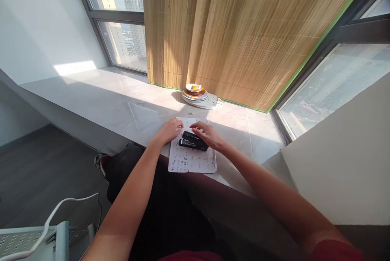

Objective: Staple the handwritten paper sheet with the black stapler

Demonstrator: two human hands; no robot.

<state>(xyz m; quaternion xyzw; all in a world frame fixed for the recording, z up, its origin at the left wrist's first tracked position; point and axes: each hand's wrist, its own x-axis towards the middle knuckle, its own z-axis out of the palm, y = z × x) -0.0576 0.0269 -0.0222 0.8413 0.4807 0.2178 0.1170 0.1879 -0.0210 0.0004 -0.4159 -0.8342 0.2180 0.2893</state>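
A black stapler (195, 142) lies on its side across a sheet of handwritten paper (191, 163), its two long arms spread slightly apart. My left hand (170, 130) rests at the paper's upper left edge, fingers loosely bent with a gap to the thumb, holding nothing. Just above the stapler's right part, my right hand (207, 134) hovers with fingers reaching left and parted from the thumb. Whether its palm side touches the stapler is hidden. The paper reaches the front edge of the tiled window ledge (143, 115).
A stack of plates (195, 96) stands at the back of the ledge, by a bamboo blind (225, 37). Small bits (190, 113) lie before it. A white cable (57, 208) loops over a perforated metal piece (24, 234) at lower left. A wall (344, 151) bounds the right.
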